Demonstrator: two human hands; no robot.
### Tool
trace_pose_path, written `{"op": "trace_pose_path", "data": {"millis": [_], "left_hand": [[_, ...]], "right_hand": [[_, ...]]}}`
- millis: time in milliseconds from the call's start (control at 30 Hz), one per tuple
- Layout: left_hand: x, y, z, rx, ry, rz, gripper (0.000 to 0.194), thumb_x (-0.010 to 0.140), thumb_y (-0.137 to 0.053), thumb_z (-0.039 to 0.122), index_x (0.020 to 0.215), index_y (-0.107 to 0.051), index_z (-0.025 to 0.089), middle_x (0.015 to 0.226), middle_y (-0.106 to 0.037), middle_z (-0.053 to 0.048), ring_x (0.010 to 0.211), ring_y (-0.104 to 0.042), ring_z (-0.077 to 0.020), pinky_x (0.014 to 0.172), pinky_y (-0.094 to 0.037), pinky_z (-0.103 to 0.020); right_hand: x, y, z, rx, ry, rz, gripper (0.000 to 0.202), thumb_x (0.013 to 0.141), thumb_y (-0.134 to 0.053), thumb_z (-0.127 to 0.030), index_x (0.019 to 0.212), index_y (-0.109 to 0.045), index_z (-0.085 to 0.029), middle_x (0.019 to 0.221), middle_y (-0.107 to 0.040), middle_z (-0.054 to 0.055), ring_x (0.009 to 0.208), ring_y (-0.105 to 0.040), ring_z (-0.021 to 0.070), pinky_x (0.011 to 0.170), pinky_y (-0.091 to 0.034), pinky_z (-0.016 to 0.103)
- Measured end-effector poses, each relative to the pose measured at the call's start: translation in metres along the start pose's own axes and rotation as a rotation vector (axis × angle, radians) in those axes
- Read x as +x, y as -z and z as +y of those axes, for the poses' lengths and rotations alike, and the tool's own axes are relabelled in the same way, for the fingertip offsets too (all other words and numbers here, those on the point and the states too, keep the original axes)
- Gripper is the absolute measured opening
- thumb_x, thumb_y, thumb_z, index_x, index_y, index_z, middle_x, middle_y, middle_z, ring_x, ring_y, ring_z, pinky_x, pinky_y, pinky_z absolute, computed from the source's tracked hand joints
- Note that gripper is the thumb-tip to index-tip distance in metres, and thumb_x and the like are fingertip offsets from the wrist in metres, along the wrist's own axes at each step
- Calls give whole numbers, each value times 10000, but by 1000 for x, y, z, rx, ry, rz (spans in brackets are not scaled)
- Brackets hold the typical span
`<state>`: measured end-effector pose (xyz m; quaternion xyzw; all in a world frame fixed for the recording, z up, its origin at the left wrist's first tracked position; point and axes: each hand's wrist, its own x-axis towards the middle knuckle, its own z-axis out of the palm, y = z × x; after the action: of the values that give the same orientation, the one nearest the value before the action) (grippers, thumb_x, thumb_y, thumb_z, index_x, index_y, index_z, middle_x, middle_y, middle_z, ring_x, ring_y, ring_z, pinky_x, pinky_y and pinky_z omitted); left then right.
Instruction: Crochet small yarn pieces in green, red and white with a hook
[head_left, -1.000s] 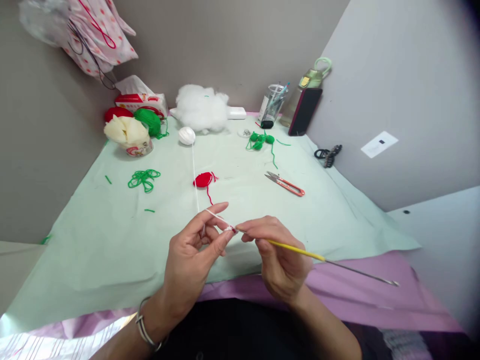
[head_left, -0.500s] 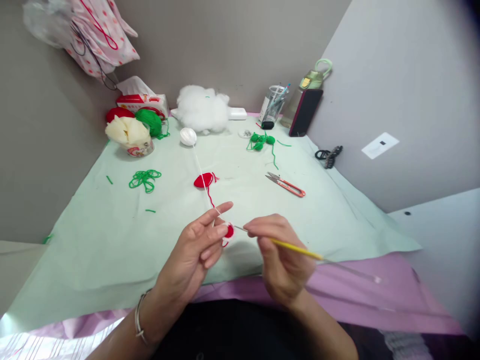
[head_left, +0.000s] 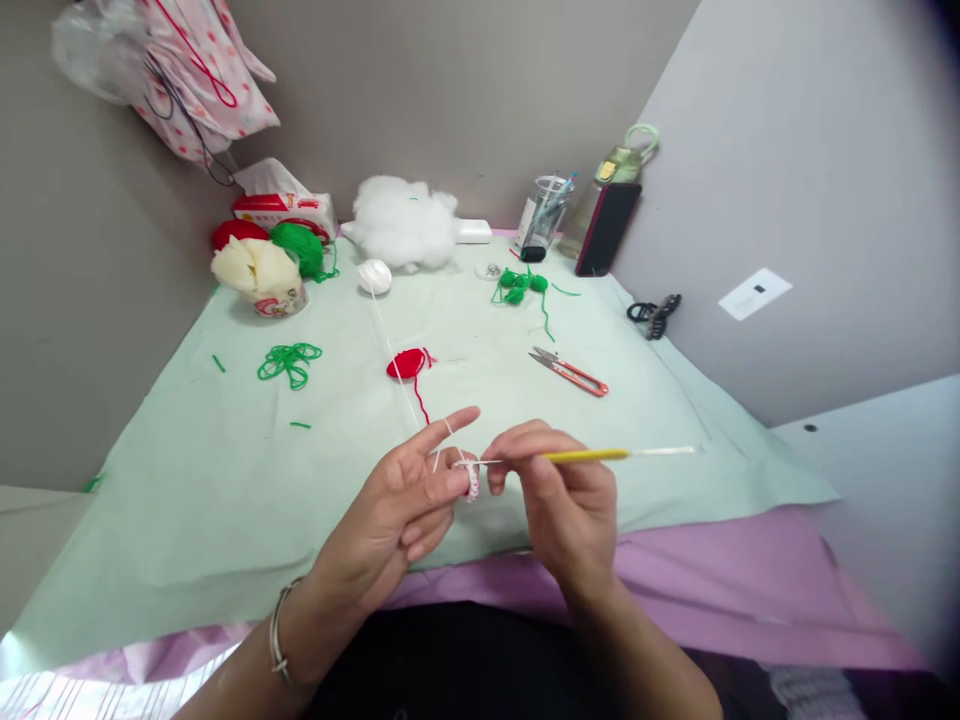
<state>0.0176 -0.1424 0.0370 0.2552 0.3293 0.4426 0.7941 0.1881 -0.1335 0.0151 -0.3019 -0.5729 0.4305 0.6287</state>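
Note:
My left hand point(head_left: 409, 495) pinches a small white and red crocheted piece point(head_left: 472, 482) between thumb and fingers, its index finger stretched out with white yarn looped over it. My right hand point(head_left: 559, 490) grips a crochet hook with a yellow handle point(head_left: 592, 456); the hook's thin tip meets the top edge of the piece. White yarn runs from a white ball point(head_left: 374, 277) at the back down to my left hand. A red yarn bundle point(head_left: 406, 364) lies beyond my left hand, its tail trailing toward the fingers.
Orange-handled snips point(head_left: 570, 372) lie right of centre, near green yarn pieces point(head_left: 521, 287). Loose green yarn point(head_left: 289, 365) is at left. Along the back stand a tissue box point(head_left: 315, 212), white stuffing point(head_left: 405, 222), a cup point(head_left: 541, 215) and a phone point(head_left: 609, 230).
The crocheted piece has turned from its red face to its white edge. The hook has swung nearly level, its tip now at the piece. The white yarn has shifted left.

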Motion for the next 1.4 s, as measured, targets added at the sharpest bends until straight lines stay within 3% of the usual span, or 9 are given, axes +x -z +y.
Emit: {"op": "trace_pose_path", "data": {"millis": [133,333,433,600,800,933,1067,1233,1400], "left_hand": [[1,2,0,-33,12,-79,428,855,-827,213,1277,-759,248,856,-618,27,424,-219,54,369,-235,-88],[6,-2,-14,178,-244,138,462,805,-881,268,1250,-756,267,855,-656,3,573,-525,-54,411,-354,-122],[6,-2,-17,246,-251,172,471,814,-875,311,1260,-739,249,838,-671,0,598,-554,-77,435,-383,-142],[10,-3,-12,240,-188,110,398,852,-824,436,1165,-753,201,700,-602,38,436,-410,-29,434,-386,-169],[31,9,10,185,-70,61,567,768,-857,578,1188,-730,220,761,-613,22,433,-443,-30,443,-356,-189],[36,12,22,70,-88,108,606,623,-979,503,1116,-772,216,791,-626,1,690,-607,-110,660,-491,-223],[31,-1,33,70,-162,59,480,742,-926,432,1158,-765,256,876,-642,-2,699,-623,-119,669,-521,-256],[13,-15,17,136,-245,8,415,811,-887,348,1186,-738,252,863,-649,6,757,-645,-117,727,-517,-240],[11,-9,13,205,-182,-87,504,780,-904,364,1218,-692,237,977,-671,-32,855,-667,-149,803,-544,-282]], "right_hand": [[7,2,0,192,-178,17,196,1002,-646,-357,907,-733,-209,788,-701,27,563,-607,124,536,-532,269],[0,-8,9,98,-109,-16,157,1001,-655,-306,984,-791,-230,940,-741,57,750,-650,148,658,-549,277],[-3,-10,10,78,-107,-4,168,1006,-645,-295,993,-801,-233,949,-754,61,736,-646,145,649,-554,267],[8,-9,4,5,-96,-42,175,1009,-630,-267,989,-802,-246,865,-745,52,696,-650,145,644,-558,255],[35,-8,20,76,-52,-132,159,960,-683,-285,1053,-812,-290,859,-742,68,708,-691,181,620,-583,278],[45,-8,30,95,-169,-179,132,937,-727,-326,1009,-836,-301,816,-739,73,702,-682,196,626,-574,305],[50,-16,15,95,-123,-116,131,952,-716,-271,985,-834,-318,859,-746,63,810,-707,194,704,-595,288],[27,-13,-8,62,-32,-80,116,936,-735,-243,975,-832,-296,917,-743,76,863,-707,198,666,-584,255],[18,0,-8,9,-138,-107,125,918,-745,-208,933,-840,-286,909,-741,88,779,-701,199,636,-579,283]]}}
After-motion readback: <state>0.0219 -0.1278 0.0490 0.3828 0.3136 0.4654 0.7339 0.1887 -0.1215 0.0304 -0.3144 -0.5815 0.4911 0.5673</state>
